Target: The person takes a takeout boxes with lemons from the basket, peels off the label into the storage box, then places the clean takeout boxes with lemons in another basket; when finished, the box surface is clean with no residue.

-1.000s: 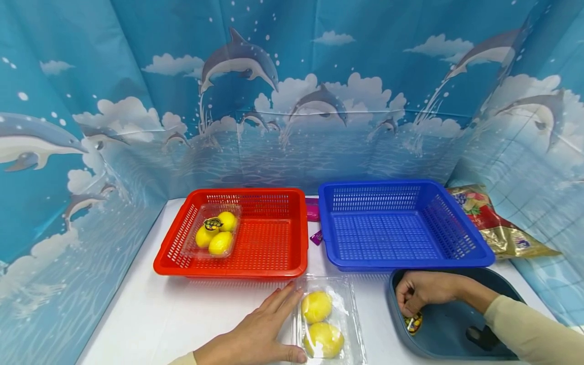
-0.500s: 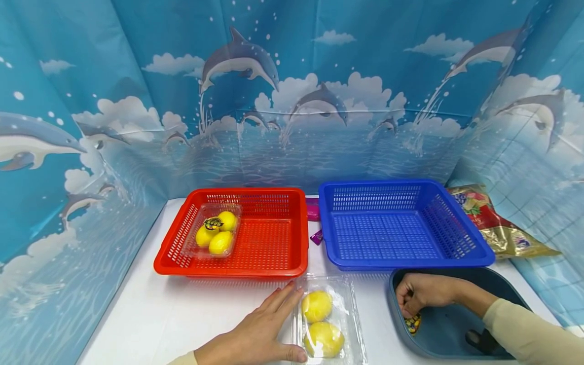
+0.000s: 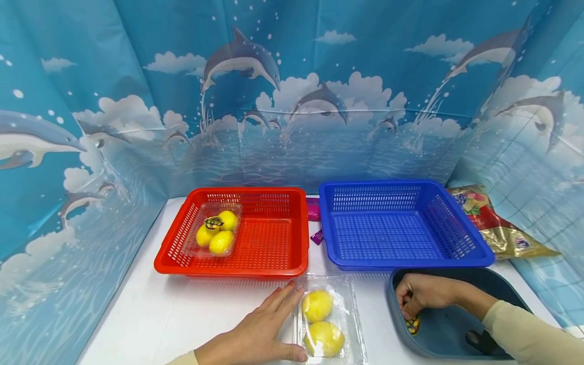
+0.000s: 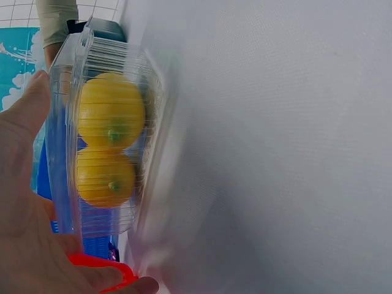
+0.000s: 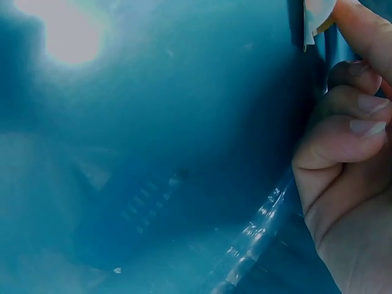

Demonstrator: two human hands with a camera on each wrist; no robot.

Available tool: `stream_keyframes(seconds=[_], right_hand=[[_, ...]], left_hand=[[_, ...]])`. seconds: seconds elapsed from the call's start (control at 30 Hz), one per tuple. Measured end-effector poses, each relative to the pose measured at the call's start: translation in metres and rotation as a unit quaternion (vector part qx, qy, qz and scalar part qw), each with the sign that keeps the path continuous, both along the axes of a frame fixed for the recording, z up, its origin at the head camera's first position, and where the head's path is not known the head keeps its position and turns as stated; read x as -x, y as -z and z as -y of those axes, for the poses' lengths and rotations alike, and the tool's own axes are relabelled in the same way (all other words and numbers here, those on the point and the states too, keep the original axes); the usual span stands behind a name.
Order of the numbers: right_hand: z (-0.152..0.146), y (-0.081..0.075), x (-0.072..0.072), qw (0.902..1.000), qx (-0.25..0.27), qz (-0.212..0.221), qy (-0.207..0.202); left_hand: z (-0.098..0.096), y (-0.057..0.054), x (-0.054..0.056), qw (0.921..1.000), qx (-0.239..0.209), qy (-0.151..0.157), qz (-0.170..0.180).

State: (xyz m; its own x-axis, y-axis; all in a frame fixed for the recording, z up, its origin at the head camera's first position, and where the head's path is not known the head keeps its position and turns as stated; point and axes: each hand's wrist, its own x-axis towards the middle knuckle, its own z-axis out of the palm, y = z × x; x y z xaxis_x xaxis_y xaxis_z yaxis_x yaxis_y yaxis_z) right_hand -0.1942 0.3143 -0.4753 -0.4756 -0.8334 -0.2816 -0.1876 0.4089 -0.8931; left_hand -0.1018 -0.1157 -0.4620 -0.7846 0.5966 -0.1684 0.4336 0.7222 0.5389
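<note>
My left hand (image 3: 255, 327) lies spread beside a clear plastic clamshell box (image 3: 349, 314), thumb and fingertips at its left side. Two yellow lemons (image 3: 324, 338) show through the lid; the left wrist view has the same lemons (image 4: 111, 111) side on. Inside a dark teal basin (image 3: 449, 324) at the right, my right hand (image 3: 424, 291) pinches a small round sticker (image 3: 412, 325), dark with yellow print. In the right wrist view the sticker's pale edge (image 5: 317, 15) shows at the fingertips, its face mostly out of sight.
A red basket (image 3: 269, 271) holds another clear box of lemons (image 3: 221, 242) with a dark round label. Beside it stands a blue basket (image 3: 406, 263), with a red and gold bag (image 3: 506, 233) to its right. Purple packets (image 3: 313, 210) lie between the baskets. A black object (image 3: 479, 340) sits in the basin.
The sticker at my right fingertips has turned slightly within the basin. My left hand and the lemon box have stayed where they were.
</note>
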Motion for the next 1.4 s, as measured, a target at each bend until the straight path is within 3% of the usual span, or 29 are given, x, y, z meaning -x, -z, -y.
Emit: stream_keyframes(seconds=[0.33,0.63,1.1,1.4], right_hand=[[-0.001,-0.005,-0.001,0.9998,-0.002,-0.02,0.004],[-0.007,-0.024,-0.007,0.9984,-0.01,-0.053,0.014],[-0.017,-0.057,-0.025,0.9976,-0.012,-0.037,0.056],[-0.006,-0.076,-0.039,0.9889,0.006,-0.12,0.088]], left_hand=[[-0.001,0.001,0.0,1.0,0.006,-0.001,-0.003],[-0.001,0.001,0.0,0.9999,0.007,0.002,-0.012],[-0.002,0.0,-0.001,0.9999,0.006,0.001,-0.009],[-0.002,-0.003,0.001,0.9997,0.013,0.006,-0.018]])
